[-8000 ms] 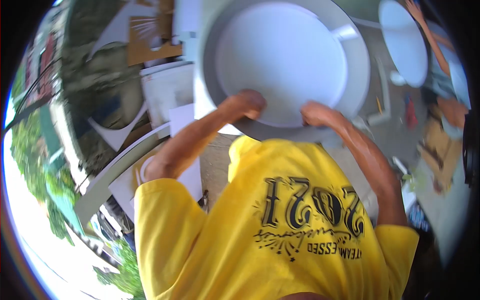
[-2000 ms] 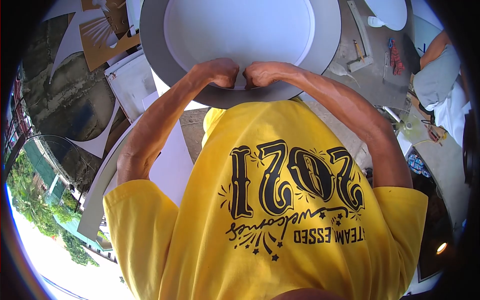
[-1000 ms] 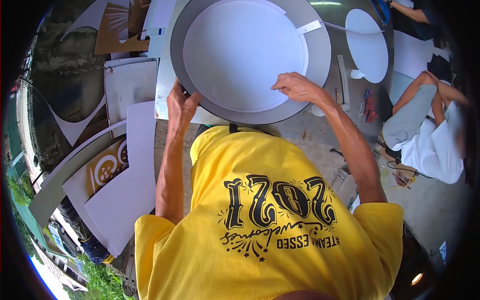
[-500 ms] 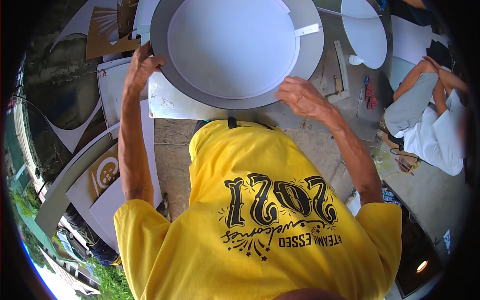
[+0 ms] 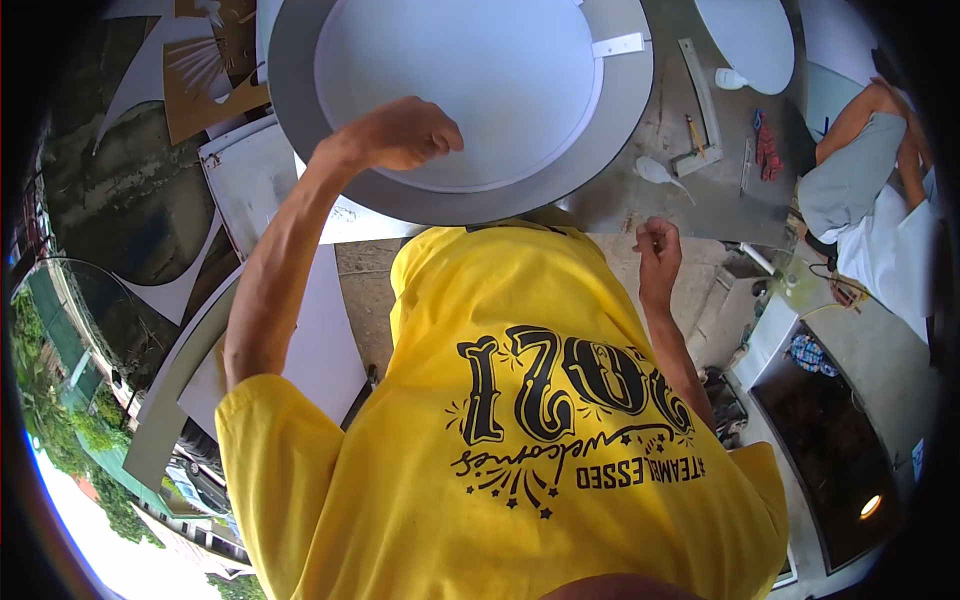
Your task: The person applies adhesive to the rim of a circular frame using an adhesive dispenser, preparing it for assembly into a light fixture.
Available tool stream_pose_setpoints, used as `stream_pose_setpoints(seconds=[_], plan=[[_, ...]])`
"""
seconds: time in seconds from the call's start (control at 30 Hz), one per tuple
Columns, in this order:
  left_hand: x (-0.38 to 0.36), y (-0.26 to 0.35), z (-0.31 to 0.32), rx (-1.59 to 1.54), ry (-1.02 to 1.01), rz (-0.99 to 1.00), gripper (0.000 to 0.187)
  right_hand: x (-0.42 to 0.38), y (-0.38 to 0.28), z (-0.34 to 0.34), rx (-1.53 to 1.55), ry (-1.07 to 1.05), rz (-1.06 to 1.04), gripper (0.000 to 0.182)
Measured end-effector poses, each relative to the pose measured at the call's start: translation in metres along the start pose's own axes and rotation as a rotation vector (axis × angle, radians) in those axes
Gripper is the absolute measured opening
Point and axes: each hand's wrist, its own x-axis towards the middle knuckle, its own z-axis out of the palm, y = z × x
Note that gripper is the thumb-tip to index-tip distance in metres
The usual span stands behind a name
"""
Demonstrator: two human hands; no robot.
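A round grey panel (image 5: pixel 400 197) with a raised white ring (image 5: pixel 500 186) around a pale centre lies on the metal table. A small white strip (image 5: pixel 618 45) bridges the ring and panel on the right. My left hand (image 5: pixel 405 133) is over the panel's near left part, fingers curled together; whatever they hold, if anything, is hidden. My right hand (image 5: pixel 657 240) is off the panel, near the table's front edge, with fingers curled and nothing visible in them. A white squeeze bottle (image 5: pixel 655 170) with a thin nozzle lies just beyond it.
On the right of the table (image 5: pixel 720 215) are an L-shaped metal piece (image 5: pixel 700 110), another white bottle (image 5: pixel 730 79), a red-handled tool (image 5: pixel 767 150) and a white oval (image 5: pixel 750 40). A seated person (image 5: pixel 870 200) is beyond. Cut sheets (image 5: pixel 290 330) stand at the left.
My left hand has left the panel's left rim and moved right, over the ring. My right hand has let go of the near rim and drawn back to the right. The squeeze bottle now shows.
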Motion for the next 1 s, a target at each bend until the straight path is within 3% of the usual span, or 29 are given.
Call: stream_pose_setpoints(seconds=[0.07, 0.17, 0.4, 0.47, 0.6, 0.8, 0.87, 1.0], plan=[[0.027, -0.005, 0.015, 0.235, -0.411, 0.009, 0.031, 0.017, 0.032, -0.001, 0.049, 0.089, -0.033, 0.043], [0.042, 0.000, 0.033, 0.271, -0.630, 0.020, 0.034, 0.038, 0.028, 0.009, 0.137, 0.168, -0.036, 0.056], [0.037, -0.008, 0.053, 0.052, -0.629, -0.051, 0.035, 0.074, 0.030, 0.022, 0.228, 0.160, 0.019, 0.068], [0.035, -0.024, 0.058, -0.037, -0.600, -0.048, 0.035, 0.081, 0.035, 0.023, 0.204, 0.152, -0.059, 0.070], [0.028, -0.029, 0.058, 0.003, -0.601, -0.101, 0.035, 0.085, 0.035, 0.022, 0.152, 0.145, -0.085, 0.069], [0.023, -0.031, 0.066, -0.048, -0.662, -0.120, 0.036, 0.093, 0.033, 0.019, 0.128, 0.118, -0.024, 0.048], [0.021, -0.023, 0.061, -0.096, -0.643, -0.258, 0.035, 0.095, 0.036, 0.018, 0.055, 0.091, 0.009, 0.041], [0.025, -0.031, 0.067, -0.139, -0.644, -0.241, 0.033, 0.087, 0.027, 0.016, 0.047, 0.133, -0.074, 0.035]])
